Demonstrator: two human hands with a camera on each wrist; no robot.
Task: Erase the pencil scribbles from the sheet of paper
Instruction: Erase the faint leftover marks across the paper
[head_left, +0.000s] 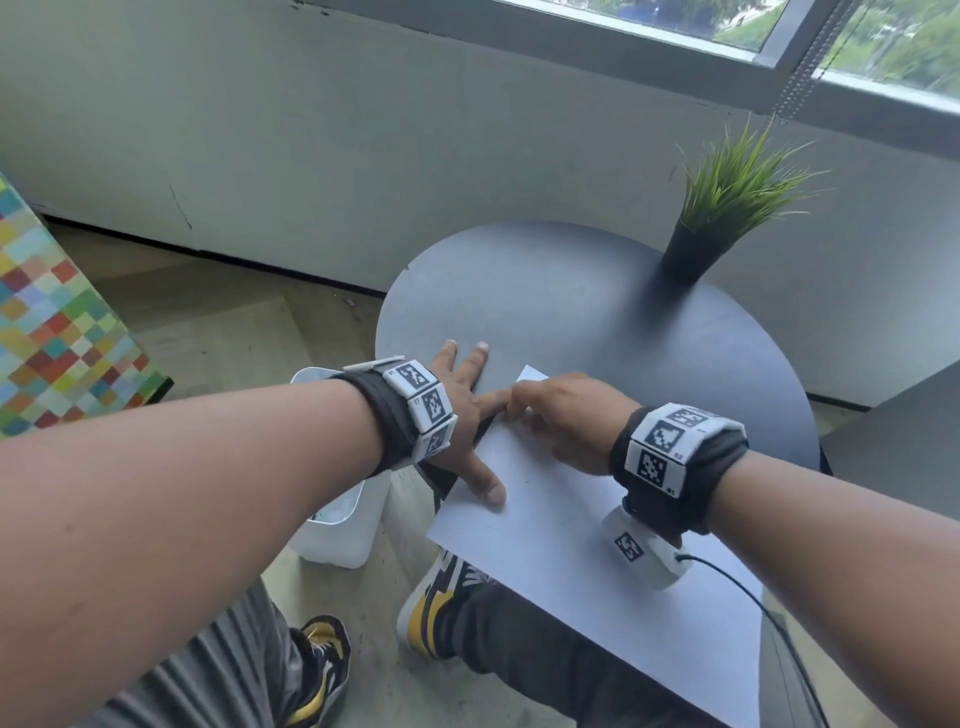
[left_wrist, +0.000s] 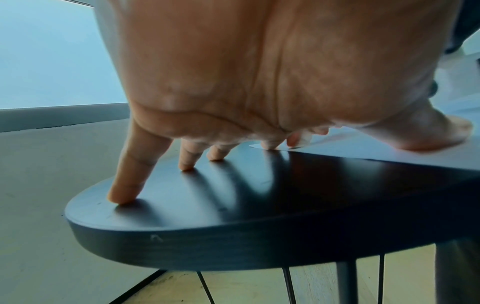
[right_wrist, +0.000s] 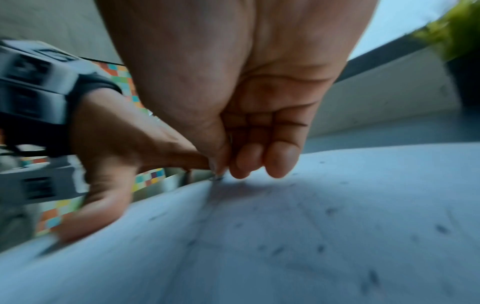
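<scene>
A white sheet of paper (head_left: 597, 545) lies on the round dark table (head_left: 571, 312) and overhangs its near edge. My left hand (head_left: 470, 415) is spread flat, its thumb (left_wrist: 428, 142) pressing the sheet's left edge and its fingers (left_wrist: 124, 195) on the bare tabletop. My right hand (head_left: 524, 410) is curled at the sheet's far left corner, beside the left index finger. Its fingertips (right_wrist: 233, 168) pinch a small pale eraser (left_wrist: 301, 139), mostly hidden, against the paper (right_wrist: 311, 226). Faint grey lines and dark crumbs (right_wrist: 441, 229) lie on the sheet.
A green plant in a black pot (head_left: 696, 254) stands at the table's far right. A white bin (head_left: 337, 525) sits on the floor left of the table, beyond it a chequered coloured panel (head_left: 57, 322). A black cable (head_left: 753, 587) trails from my right wrist.
</scene>
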